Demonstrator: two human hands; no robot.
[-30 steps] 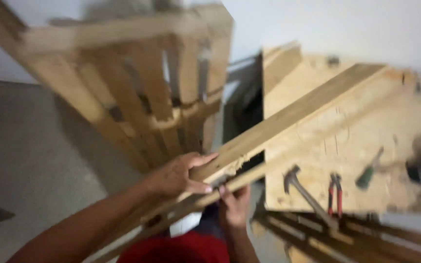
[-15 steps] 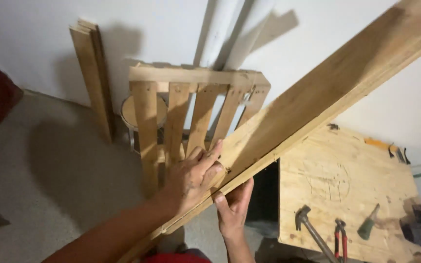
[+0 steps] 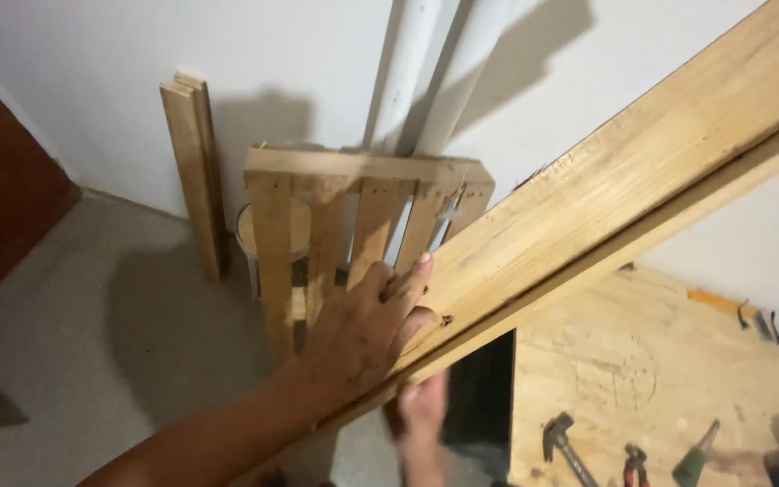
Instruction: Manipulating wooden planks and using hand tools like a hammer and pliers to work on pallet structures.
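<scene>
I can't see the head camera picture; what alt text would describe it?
Two bare hands hold a long wooden plank slanting up to the right: the left hand lies flat on its face, the right hand is below its lower edge. Behind, a pallet leans against white pipes, and a hammer lies on a plywood table.

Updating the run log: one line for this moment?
left hand: flat on plank | right hand: under plank | pallet: against wall

1. I see the long plank (image 3: 606, 207) slanting across the middle, blocking passage between wall and workbench (image 3: 678, 361).
2. The pallet (image 3: 353, 216) and white pipes (image 3: 435, 72) stand right behind it.
3. Leaning boards (image 3: 193, 171) crowd the left wall.
4. The bare floor (image 3: 110, 343) at left is open.
5. A hammer (image 3: 563, 442) and pliers (image 3: 635, 462) clutter the bench's near edge.
</scene>
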